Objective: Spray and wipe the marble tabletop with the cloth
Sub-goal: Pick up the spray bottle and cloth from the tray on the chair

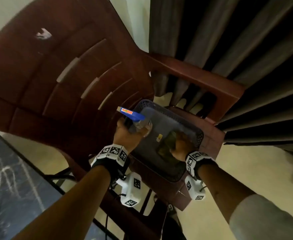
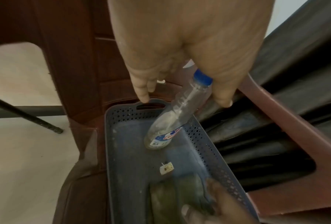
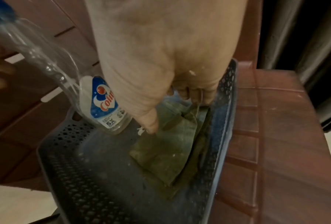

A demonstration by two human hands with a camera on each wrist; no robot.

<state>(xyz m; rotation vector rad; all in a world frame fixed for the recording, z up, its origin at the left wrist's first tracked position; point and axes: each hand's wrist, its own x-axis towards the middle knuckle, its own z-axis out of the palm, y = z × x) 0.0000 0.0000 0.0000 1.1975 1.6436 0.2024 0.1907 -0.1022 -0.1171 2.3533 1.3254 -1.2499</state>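
Below both hands, inside the basket (image 3: pixel 51 153): left hand (image 1: pixel 125 134) grips the tilted spray bottle (image 2: pixel 172 115), right hand (image 1: pixel 180 146) pinches the folded cloth (image 3: pixel 166 145); a loose grip might drop either.

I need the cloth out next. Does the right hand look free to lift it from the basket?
Probably yes: the right hand already pinches the green cloth, and nothing lies on it.

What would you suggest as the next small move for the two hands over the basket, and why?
Probably lift both hands straight up out of the grey basket. The left hand already grips the spray bottle near its blue top, its base low inside the basket, and the right hand pinches the folded green cloth lying on the basket floor. Neither item has cleared the walls yet.
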